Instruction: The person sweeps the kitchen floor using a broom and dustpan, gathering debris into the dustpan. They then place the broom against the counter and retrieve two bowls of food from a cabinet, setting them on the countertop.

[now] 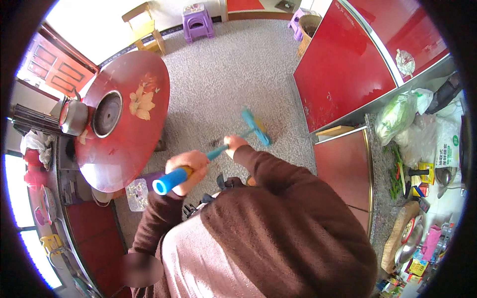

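My left hand (188,169) is wrapped around the upper end of a blue mop handle (169,182), just below its hollow tip. Farther down the same pole my right hand (234,145) grips it, with the thumb side towards the floor. The teal mop head (256,126), with a yellow strip along one side, lies on the speckled grey floor (238,70) ahead of me and is slightly blurred. A darker patch of floor shows around the mop head.
To the left stands a round red table (123,160) bearing a metal kettle (73,117). A patterned stool (137,194) is near my left sleeve. Red cabinets (346,70) and a cluttered counter (384,219) line the right. A wooden chair (143,28) and purple stool (197,24) stand at the far wall.
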`<move>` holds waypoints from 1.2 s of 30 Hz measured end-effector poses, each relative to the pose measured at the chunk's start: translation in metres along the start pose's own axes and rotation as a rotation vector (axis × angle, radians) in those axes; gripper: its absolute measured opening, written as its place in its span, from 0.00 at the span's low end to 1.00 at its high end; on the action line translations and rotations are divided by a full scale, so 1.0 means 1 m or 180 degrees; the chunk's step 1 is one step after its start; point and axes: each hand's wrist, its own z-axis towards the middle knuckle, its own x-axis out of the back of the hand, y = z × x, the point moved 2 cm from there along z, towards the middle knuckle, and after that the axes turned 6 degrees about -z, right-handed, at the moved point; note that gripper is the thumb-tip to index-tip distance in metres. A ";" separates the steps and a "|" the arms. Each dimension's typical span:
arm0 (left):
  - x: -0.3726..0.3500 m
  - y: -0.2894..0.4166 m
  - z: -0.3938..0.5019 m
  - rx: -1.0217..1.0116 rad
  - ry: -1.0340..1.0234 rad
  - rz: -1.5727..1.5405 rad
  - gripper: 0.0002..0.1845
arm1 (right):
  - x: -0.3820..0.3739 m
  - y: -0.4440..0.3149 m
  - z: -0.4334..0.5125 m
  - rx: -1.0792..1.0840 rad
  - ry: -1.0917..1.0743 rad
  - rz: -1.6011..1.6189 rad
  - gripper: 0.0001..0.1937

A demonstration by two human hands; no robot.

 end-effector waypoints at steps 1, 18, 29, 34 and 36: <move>0.001 -0.007 -0.008 0.0094 0.0010 0.0025 0.08 | -0.014 0.003 0.002 0.0009 -0.0261 0.0024 0.08; 0.037 0.047 0.006 -0.0997 -0.0552 -0.0348 0.09 | 0.037 -0.066 -0.012 0.0161 0.0518 0.0014 0.08; 0.014 -0.101 0.133 -0.0122 -0.0332 -0.0545 0.09 | 0.035 0.091 0.056 -0.0871 0.0529 0.0226 0.08; 0.001 -0.131 0.269 -0.0038 -0.0691 -0.0836 0.09 | 0.127 0.144 0.101 -0.0847 0.0431 0.0327 0.08; -0.013 -0.154 0.310 0.0174 -0.0917 -0.0853 0.11 | 0.144 0.174 0.126 -0.0498 0.0518 0.0418 0.08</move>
